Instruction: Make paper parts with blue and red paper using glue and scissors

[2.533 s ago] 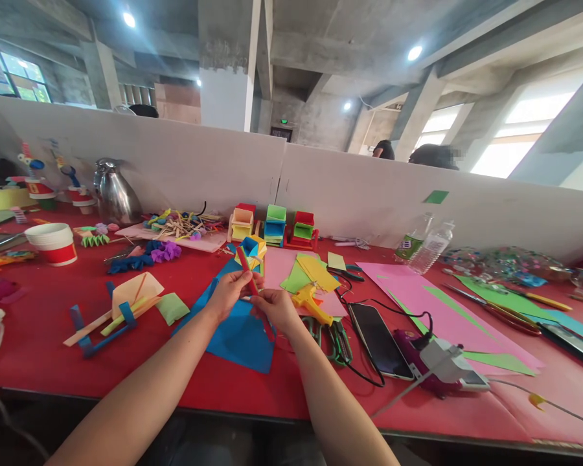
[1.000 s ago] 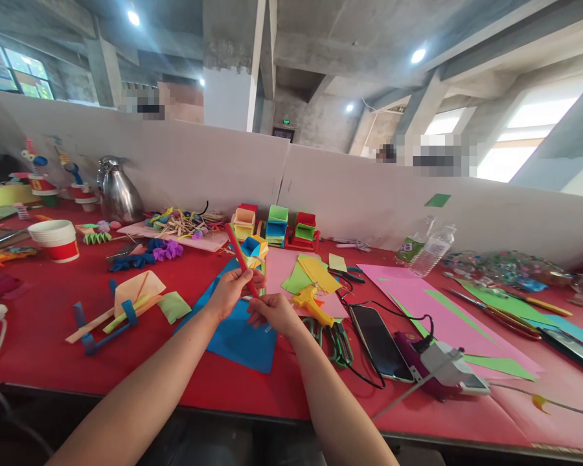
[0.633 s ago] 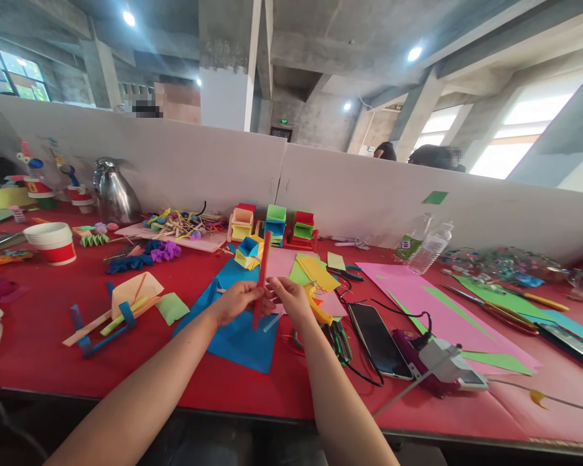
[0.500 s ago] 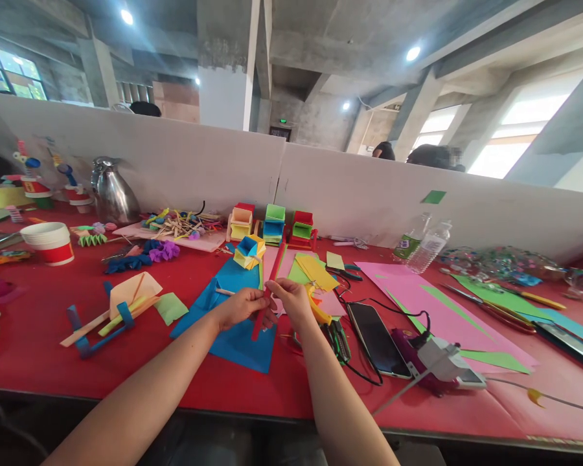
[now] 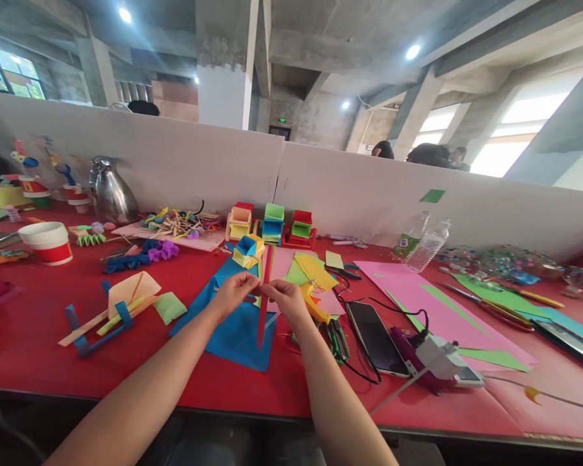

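Note:
Just above a blue paper sheet (image 5: 238, 346), a narrow red paper strip (image 5: 262, 327) stands lengthwise between my hands. My right hand (image 5: 287, 301) pinches its upper middle between thumb and fingers. From the other side, my left hand (image 5: 233, 296) has thumb and fingertips pressed together at the strip's left edge; the lower fingers are partly hidden. Behind them sits a folded blue and yellow paper box (image 5: 249, 251). Close to my right wrist lies a yellow tool (image 5: 315, 305), its kind unclear.
Several folded paper pieces, including a green and blue one (image 5: 273, 223), stand by the white partition (image 5: 199, 152). A phone (image 5: 376, 336), cables and a purple and white device (image 5: 434, 359) lie right. Left are a blue strip frame (image 5: 104, 330), paper cups (image 5: 46, 243) and a steel jug (image 5: 111, 191).
The red strip has turned from a slant to nearly straight up and down in view. My left hand has shifted slightly left and up, its fingertips now at the strip's edge.

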Available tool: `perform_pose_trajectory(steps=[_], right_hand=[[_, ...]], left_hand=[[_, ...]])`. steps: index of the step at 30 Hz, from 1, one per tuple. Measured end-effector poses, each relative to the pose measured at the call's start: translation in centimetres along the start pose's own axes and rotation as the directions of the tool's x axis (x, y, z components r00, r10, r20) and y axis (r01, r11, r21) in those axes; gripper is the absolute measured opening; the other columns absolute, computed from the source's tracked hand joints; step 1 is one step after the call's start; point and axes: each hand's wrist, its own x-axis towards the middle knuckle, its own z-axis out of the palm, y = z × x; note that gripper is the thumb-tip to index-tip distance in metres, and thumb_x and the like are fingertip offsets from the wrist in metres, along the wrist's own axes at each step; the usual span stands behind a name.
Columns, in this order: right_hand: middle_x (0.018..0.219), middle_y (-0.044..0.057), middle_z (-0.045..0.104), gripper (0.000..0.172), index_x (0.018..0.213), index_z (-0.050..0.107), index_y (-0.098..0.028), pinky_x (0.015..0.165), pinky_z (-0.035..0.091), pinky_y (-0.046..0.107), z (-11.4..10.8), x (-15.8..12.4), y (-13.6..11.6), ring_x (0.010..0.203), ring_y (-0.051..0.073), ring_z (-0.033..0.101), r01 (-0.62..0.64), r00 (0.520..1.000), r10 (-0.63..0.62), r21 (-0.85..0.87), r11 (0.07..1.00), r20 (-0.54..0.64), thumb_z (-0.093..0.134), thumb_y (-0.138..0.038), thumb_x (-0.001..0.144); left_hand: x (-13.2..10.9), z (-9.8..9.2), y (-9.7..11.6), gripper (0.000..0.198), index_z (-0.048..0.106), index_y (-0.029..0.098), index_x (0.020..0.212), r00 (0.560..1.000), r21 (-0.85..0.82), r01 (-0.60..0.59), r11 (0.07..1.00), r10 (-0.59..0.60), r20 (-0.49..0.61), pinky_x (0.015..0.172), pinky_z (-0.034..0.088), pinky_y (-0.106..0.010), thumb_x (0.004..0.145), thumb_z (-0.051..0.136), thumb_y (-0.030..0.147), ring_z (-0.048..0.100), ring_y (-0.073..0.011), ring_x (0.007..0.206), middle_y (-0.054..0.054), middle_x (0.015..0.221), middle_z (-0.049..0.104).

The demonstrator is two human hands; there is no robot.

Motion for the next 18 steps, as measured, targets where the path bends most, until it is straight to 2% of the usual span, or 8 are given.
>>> perform_pose_trajectory(steps=[2,6,11,18], right_hand=[[0.049,-0.005,0.046,0.027,0.054,0.055,-0.016,0.048,0.032,0.021,0.12,-0.15,0.04,0.049,0.008,0.04,-0.009,0.996,0.01,-0.014,1.0,0.093,0.061,-0.04,0.066],[0.049,-0.005,0.047,0.026,0.054,0.058,-0.015,0.048,0.031,0.02,0.37,-0.44,0.14,0.048,0.007,0.04,-0.017,0.972,0.025,-0.037,0.999,0.232,0.063,-0.037,0.066],[0.048,-0.005,0.049,0.023,0.055,0.06,-0.015,0.047,0.032,0.02,0.47,-0.66,-0.02,0.048,0.007,0.041,-0.023,0.949,0.037,-0.048,0.999,0.314,0.064,-0.034,0.067],[0.049,-0.004,0.052,0.026,0.055,0.055,-0.015,0.046,0.036,0.02,0.71,-0.86,-0.15,0.046,0.008,0.046,-0.068,0.92,0.074,-0.027,0.997,0.385,0.062,-0.037,0.068]], left_hand=[[0.42,-0.42,-0.02,0.033,0.065,0.017,0.081,0.995,-0.019,-0.058,0.998,0.056,-0.081,0.066,0.048,-0.025,0.068,0.064,0.047,0.062,-0.0171,0.076,-0.002,0.074,0.067],[0.88,-0.82,-0.09,0.034,0.065,0.016,0.078,0.985,-0.065,-0.102,0.993,0.092,-0.147,0.068,0.048,-0.026,0.066,0.065,0.047,0.061,-0.017,0.072,-0.001,0.071,0.067],[0.89,-0.79,0.24,0.03,0.062,0.016,0.069,0.977,-0.129,-0.083,0.988,0.056,-0.205,0.06,0.048,-0.027,0.062,0.068,0.045,0.06,-0.0157,0.06,0.001,0.062,0.065],[0.73,-0.78,0.62,0.024,0.061,0.016,0.066,0.967,-0.177,-0.046,0.983,-0.001,-0.257,0.051,0.045,-0.024,0.058,0.069,0.037,0.059,-0.0146,0.053,0.002,0.056,0.063]])
